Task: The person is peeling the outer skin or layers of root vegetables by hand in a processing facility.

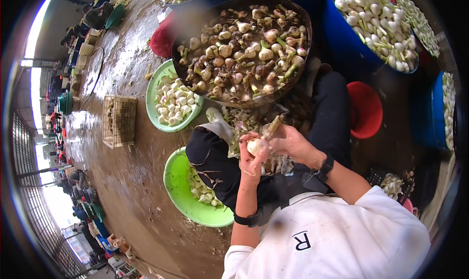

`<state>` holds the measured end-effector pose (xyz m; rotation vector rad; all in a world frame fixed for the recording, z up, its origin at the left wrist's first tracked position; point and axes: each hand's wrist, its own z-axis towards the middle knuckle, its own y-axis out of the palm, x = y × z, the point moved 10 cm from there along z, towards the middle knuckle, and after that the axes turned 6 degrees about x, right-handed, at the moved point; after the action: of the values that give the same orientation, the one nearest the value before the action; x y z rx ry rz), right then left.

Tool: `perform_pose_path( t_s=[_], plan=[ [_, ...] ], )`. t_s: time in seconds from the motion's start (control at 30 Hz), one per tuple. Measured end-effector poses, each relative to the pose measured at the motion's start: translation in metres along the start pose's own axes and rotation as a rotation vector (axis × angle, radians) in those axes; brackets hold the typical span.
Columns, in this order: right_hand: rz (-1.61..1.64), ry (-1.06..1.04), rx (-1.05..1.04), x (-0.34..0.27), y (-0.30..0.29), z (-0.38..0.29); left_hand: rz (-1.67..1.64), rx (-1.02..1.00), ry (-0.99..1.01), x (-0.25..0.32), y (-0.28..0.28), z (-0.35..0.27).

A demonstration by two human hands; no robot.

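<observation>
My left hand [252,156] is closed around the pale head of a garlic bulb [255,146], in front of my lap. At the bulb's stem end, my right hand [291,144] grips the brownish stalk, whose cut end points up and right. Beneath both hands lie loose garlic peelings [240,117] between my knees. Just beyond them stands a large round tub [242,104] of unpeeled, soiled garlic bulbs in murky water. A pale green basin [151,106] at its left holds clean white bulbs. Partly behind my knee, a bright green basin [174,191] holds pale green-white pieces.
Blue barrels [337,48] heaped with white garlic stand at the upper right. A red bucket [366,110] is beside my dark trouser leg. A plastic crate [124,121] sits on the wet floor [146,205] at left. Several people work in the far left background.
</observation>
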<state>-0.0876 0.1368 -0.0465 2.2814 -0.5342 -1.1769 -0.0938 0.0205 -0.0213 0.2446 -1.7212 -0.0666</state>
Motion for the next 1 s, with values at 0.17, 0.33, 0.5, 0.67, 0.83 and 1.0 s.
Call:
perform_pose_path(
  t_s=[0.17, 0.33, 0.5, 0.67, 0.83, 1.0],
  plan=[
    [-0.563, -0.293, -0.014, -0.019, 0.001, -0.002, -0.487, -0.01, -0.728, -0.042, 0.002, -0.01],
    [-0.232, -0.061, -0.08, -0.005, 0.007, 0.003, -0.105, 0.008, -0.341, -0.02, 0.001, -0.004],
    [-0.124, 0.045, -0.237, -0.019, 0.02, -0.002, -0.452, 0.064, -0.599, -0.042, 0.006, -0.014],
    [0.196, 0.154, 0.218, -0.032, -0.031, 0.023, -0.217, -0.025, -0.582, -0.042, -0.003, -0.019],
    [-0.553, 0.163, 0.031, -0.038, -0.054, 0.039, -0.057, 0.069, -0.701, -0.047, -0.035, -0.017],
    [-0.98, -0.396, -0.099, -0.047, 0.023, 0.009, 0.072, 0.052, -0.672, -0.049, -0.025, -0.01]
  ],
)
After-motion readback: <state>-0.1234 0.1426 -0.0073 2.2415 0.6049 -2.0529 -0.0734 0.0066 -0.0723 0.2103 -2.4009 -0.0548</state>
